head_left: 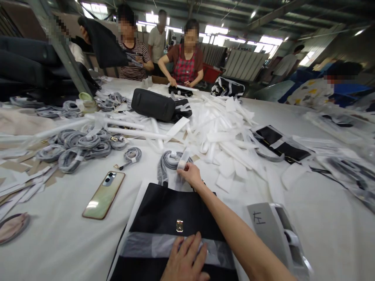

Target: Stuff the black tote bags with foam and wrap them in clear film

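Note:
A black handbag [164,208] with a gold clasp [179,225] lies flat on the white table in front of me, a band of translucent wrapping across its lower part. My left hand [184,263] rests flat on that band, fingers spread. My right hand [191,174] reaches past the bag's top edge and pinches a white paper-wrapped bit [182,162] of the coiled grey strap [167,160] attached to the bag.
A gold phone [104,194] lies left of the bag and a tape dispenser [278,234] right of it. Coiled grey straps [74,146] fill the left, white foam strips [222,132] the middle. A dark grey bag [152,104] lies beyond. Several people work along the far edge.

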Demonstrator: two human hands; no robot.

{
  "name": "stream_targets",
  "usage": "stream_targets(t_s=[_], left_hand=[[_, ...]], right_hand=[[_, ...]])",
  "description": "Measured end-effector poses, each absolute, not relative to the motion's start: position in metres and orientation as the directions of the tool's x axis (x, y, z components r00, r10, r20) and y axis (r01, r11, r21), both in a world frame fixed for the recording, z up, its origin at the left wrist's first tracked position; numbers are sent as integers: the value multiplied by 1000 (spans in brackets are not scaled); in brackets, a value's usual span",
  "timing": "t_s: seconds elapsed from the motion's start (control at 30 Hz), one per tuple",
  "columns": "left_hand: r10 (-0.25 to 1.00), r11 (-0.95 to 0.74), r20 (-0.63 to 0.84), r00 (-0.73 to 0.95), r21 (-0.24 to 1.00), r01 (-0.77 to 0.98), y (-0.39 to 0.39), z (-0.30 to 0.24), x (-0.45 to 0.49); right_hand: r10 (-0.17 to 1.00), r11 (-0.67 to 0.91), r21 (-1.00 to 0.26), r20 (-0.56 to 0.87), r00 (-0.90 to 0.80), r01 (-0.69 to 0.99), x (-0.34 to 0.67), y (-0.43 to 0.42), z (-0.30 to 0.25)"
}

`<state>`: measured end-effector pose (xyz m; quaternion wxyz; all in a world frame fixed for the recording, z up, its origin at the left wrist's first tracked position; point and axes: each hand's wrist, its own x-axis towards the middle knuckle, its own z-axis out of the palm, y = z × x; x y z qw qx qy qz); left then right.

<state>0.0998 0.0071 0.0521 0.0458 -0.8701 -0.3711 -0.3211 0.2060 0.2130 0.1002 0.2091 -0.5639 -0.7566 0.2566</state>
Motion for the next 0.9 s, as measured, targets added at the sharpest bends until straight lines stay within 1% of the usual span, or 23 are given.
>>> stream_targets(t_s=[0.1,0.17,0.27,0.37,0.47,0.57,0.67,0.77,0.9], left_hand=[[630,-738,575,522,231,634,7,61,86],[710,-668,530,463,298,682,7,65,74],[853,-503,362,375,381,776,10,70,58],[908,-416,141,396,433,800,14,76,47],[895,-369,-62,442,454,811,17,85,43],[845,-363,-194,499,478,800,17,96,40],[815,-375,-245,526,468,800,17,105,36],[776,-406,-284,563,457,791,18,112,30],[725,-421,-334,603,478,771,21,120,21]], right_hand=[[889,414,-547,73,-452,728,217,193,97],[818,532,-488,87,-568,692,225,175,93],[668,703,-394,78,-740,593,233,150,88],[527,816,-304,43,-849,492,237,133,86],[449,870,-239,20,-893,432,240,125,91],[383,915,-134,-5,-924,380,244,119,99],[375,925,-63,-4,-927,374,247,113,104],[361,931,-59,14,-932,360,249,106,105],[326,942,-74,-14,-945,326,252,98,106]])
